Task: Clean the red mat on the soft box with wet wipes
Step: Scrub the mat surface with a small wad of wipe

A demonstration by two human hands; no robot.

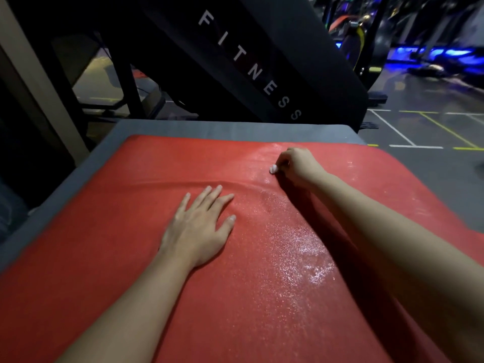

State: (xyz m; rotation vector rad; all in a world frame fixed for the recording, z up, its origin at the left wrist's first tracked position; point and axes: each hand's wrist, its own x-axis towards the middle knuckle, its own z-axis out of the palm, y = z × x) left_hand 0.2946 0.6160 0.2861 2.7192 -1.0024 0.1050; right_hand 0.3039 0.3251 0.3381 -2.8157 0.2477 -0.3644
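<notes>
The mat (125, 174) lies on the box (209, 126). Left hand (199, 226), spread flat, presses its centre, likely to stop creep. Right hand (297, 166) pinches a balled wipe (273, 169) at 1 o'clock for spot scrubbing.

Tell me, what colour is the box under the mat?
Grey. The box shows as a grey border around the red mat, seen in the head view.

Gym, FITNESS-lettered panel (248, 66), exercise machines (358, 40)
</notes>
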